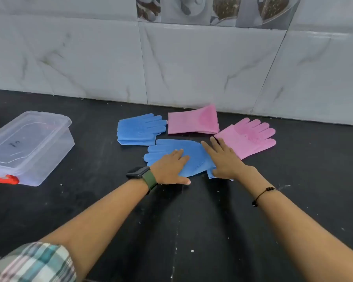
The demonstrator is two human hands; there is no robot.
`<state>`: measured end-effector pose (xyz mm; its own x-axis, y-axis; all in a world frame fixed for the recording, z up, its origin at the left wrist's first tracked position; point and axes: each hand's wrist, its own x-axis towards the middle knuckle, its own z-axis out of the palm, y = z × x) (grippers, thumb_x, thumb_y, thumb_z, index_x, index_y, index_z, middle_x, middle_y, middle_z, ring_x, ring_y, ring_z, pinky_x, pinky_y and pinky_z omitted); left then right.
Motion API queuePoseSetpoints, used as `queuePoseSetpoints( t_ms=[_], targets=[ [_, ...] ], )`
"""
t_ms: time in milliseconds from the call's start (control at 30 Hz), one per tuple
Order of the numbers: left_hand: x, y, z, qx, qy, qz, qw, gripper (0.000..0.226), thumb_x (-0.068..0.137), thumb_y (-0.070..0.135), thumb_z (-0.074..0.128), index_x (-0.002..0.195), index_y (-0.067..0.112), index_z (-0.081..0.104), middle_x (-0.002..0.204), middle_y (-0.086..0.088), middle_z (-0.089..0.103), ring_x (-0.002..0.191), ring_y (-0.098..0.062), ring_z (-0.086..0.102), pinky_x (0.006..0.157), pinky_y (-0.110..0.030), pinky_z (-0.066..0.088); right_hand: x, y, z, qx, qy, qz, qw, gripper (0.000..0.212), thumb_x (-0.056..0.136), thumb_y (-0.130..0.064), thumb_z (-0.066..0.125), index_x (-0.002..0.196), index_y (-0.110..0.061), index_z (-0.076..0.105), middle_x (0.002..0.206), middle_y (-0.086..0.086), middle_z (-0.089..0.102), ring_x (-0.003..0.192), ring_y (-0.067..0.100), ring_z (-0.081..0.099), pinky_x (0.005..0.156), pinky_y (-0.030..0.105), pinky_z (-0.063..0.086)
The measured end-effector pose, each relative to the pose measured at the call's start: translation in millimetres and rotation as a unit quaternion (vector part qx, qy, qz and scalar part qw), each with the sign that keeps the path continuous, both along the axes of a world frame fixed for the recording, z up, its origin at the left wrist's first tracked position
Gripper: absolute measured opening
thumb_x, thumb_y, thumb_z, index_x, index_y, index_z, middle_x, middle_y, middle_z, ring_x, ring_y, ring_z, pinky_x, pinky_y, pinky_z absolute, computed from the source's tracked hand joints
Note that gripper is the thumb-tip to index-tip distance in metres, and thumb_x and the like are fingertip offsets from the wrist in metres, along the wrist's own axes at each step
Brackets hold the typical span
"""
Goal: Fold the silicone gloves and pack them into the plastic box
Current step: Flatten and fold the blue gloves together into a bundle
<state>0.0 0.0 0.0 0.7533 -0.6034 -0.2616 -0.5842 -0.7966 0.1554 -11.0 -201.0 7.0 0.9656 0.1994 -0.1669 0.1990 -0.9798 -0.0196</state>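
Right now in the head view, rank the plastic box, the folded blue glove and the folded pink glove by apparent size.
1. Plastic box, clearly largest.
2-3. Folded blue glove and folded pink glove: these look about alike, so I won't rank them.

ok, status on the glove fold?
Left hand and right hand flat on near blue glove, unfolded. Plastic box lid on. Nothing blocking.

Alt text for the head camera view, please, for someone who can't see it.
Both hands, left hand and right hand, press flat on a blue glove on a black counter. Behind lie another blue glove and two pink gloves. A lidded clear plastic box sits left.
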Motion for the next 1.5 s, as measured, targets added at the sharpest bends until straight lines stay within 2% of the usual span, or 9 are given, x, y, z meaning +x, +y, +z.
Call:
queuePoseSetpoints(
  t_ms=[200,367,533,667,800,933,1033,1200,1500],
  targets=[
    [5,-7,4,0.037,-0.014,0.001,0.999,0.055,0.095,0.03,0.045,0.14,0.0,0.034,0.149,-0.02,0.032,0.138,-0.03,0.033,0.111,-0.04,0.035,4,2,-10,-0.011,0.083,0.024,0.996,0.072,0.09,-0.012,0.044,0.15,-0.024,0.005,0.159,0.006,0.004,0.146,0.028,0.005,0.116,0.045,0.022],
    [-3,-8,1,0.037,-0.132,0.017,0.99,0.025,0.096,0.012,0.037,0.112,0.003,0.052,0.116,-0.015,0.058,0.103,-0.031,0.057,0.075,-0.037,0.044,-7,7,-9,-0.027,-0.039,0.026,0.999,0.043,0.093,-0.011,0.037,0.135,-0.021,0.041,0.123,0.005,0.054,0.119,0.029,0.047,0.078,0.04,0.046],
    [-17,22,1,-0.031,-0.204,0.085,0.975,0.019,0.096,0.015,0.036,0.097,0.012,0.054,0.091,-0.003,0.064,0.082,-0.023,0.062,0.062,-0.035,0.041,-47,32,12,-0.028,-0.176,0.069,0.982,0.005,0.082,-0.011,0.05,0.086,-0.013,0.053,0.075,0.008,0.063,0.062,0.026,0.048,0.046,0.031,0.019],
    [-32,67,7,-0.172,-0.302,0.052,0.936,0.017,0.077,0.001,0.068,0.093,0.008,0.07,0.086,-0.003,0.074,0.073,-0.025,0.07,0.058,-0.03,0.054,-97,76,33,-0.034,-0.222,0.098,0.969,0.037,0.034,-0.013,0.079,0.052,-0.02,0.048,0.04,-0.003,0.051,0.033,0.017,0.048,0.038,0.02,0.008],
    [-36,101,0,-0.35,-0.244,0.114,0.897,0.031,0.08,-0.016,0.058,0.102,0.002,0.07,0.111,-0.007,0.071,0.107,-0.022,0.065,0.098,-0.027,0.048,-120,115,28,0.078,-0.203,0.104,0.97,0.017,0.071,-0.034,0.071,0.077,-0.022,0.06,0.062,-0.006,0.062,0.051,0.014,0.054,0.04,0.021,0.019],
    [-35,111,-2,-0.497,-0.113,0.267,0.818,0.036,0.089,-0.016,0.043,0.094,0.007,0.07,0.122,0.003,0.061,0.12,-0.012,0.053,0.108,-0.015,0.033,-99,125,28,0.232,-0.045,0.047,0.971,0.053,0.09,-0.061,0.031,0.119,-0.023,0.055,0.11,-0.005,0.065,0.1,0.017,0.057,0.073,0.032,0.046],
    [-34,116,-7,-0.546,-0.035,0.294,0.784,0.043,0.089,-0.019,0.038,0.086,0.011,0.068,0.131,0.009,0.053,0.132,-0.007,0.04,0.114,-0.025,0.026,-73,122,23,0.295,0.012,-0.032,0.955,0.049,0.092,-0.059,0.031,0.097,-0.021,0.062,0.095,-0.003,0.066,0.088,0.016,0.06,0.079,0.035,0.048],
    [-29,136,-16,-0.487,-0.026,0.293,0.823,0.049,0.084,-0.023,0.035,0.078,0.01,0.071,0.141,-0.001,0.048,0.139,-0.013,0.034,0.111,-0.019,0.025,-40,135,3,0.362,0.085,-0.159,0.915,0.039,0.089,-0.033,0.054,0.115,-0.004,0.054,0.095,0.013,0.063,0.082,0.026,0.061,0.07,0.037,0.049],
    [-28,154,-27,-0.191,-0.164,0.219,0.942,0.034,0.087,-0.009,0.049,0.09,0.011,0.076,0.142,-0.011,0.049,0.142,-0.03,0.027,0.118,-0.046,0.015,-26,180,-9,0.275,0.053,-0.194,0.94,0.015,0.081,-0.004,0.048,0.086,-0.011,0.036,0.069,-0.003,0.039,0.059,0.013,0.041,0.045,0.024,0.029]
  ],
)
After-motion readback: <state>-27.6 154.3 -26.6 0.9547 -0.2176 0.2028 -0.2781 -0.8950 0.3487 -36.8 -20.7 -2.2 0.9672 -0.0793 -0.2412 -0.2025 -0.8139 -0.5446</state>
